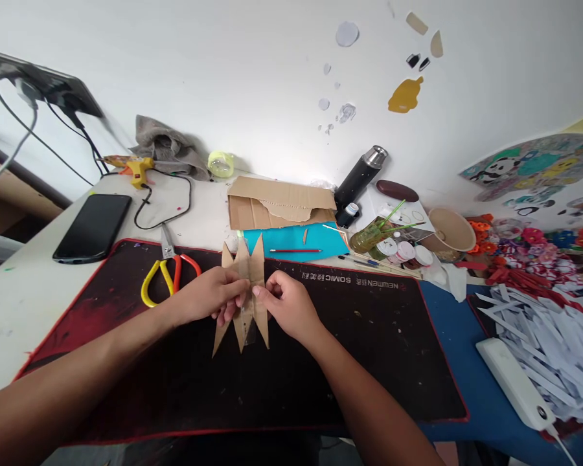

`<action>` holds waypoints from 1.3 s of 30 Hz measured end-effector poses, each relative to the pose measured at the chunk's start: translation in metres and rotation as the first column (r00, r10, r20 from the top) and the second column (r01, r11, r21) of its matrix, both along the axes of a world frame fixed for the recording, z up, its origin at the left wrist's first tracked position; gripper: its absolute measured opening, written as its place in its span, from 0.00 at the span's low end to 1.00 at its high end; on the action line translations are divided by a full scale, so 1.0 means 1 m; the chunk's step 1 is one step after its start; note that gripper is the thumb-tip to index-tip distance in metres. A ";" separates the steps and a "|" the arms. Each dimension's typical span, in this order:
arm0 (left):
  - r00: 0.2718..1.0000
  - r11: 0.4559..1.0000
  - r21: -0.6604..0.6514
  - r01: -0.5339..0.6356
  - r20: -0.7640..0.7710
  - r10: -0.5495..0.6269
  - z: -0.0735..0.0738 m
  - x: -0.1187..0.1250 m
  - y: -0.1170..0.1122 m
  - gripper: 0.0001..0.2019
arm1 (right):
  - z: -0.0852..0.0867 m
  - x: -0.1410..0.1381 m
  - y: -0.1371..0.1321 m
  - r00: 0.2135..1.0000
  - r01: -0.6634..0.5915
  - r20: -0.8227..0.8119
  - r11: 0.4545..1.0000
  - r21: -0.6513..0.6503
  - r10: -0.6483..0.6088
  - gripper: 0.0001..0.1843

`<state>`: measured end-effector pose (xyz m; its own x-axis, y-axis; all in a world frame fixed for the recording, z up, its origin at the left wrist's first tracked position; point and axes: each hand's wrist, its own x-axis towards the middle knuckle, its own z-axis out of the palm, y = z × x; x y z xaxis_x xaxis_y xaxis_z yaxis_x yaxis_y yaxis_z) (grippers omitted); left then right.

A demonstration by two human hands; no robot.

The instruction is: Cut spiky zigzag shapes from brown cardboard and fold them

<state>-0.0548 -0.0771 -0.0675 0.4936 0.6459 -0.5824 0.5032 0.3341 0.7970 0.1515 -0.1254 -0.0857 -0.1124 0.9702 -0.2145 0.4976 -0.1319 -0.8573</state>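
Observation:
A piece of brown cardboard [259, 268], cut into long points at both ends, is between my hands above the dark mat. A clear strip [243, 259], perhaps a ruler, runs lengthwise over its middle. My left hand [211, 296] is closed on the cardboard from the left, fingers curled and fingertips at the clear strip. From the right, my right hand [290, 303] pinches the cardboard, thumb on its face and other fingers bent. The fingers partly hide the cardboard's middle. Scissors [170, 268] with yellow and orange handles lie left of my left hand.
On the dark mat [359, 362] my forearms reach forward. A phone [93, 228] and yellow glue gun [138, 171] lie left. Behind are folded cardboard [282, 197], a red pencil [296, 250] and a black flask [362, 175]. Paper strips [554, 349] and a white power bank [510, 382] are right.

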 end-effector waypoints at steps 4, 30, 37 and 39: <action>1.000 0.999 0.041 -0.002 -0.004 0.002 0.005 -0.019 0.007 0.22 | -0.006 0.014 0.010 0.994 0.052 -0.102 0.998 0.045 -0.047 0.19; 0.933 0.745 0.590 0.312 -0.337 -0.123 0.037 -0.009 0.056 0.14 | -0.002 0.043 0.058 0.913 -0.112 -0.394 0.994 0.007 0.106 0.20; 0.981 0.882 0.467 -0.062 -0.133 0.140 0.039 -0.008 0.068 0.24 | -0.018 0.062 0.060 0.693 0.105 -0.696 0.981 -0.161 -0.188 0.34; 0.980 0.878 0.476 -0.054 -0.142 0.137 0.036 -0.001 0.069 0.24 | -0.017 0.063 0.059 0.664 0.122 -0.720 0.979 -0.162 -0.202 0.34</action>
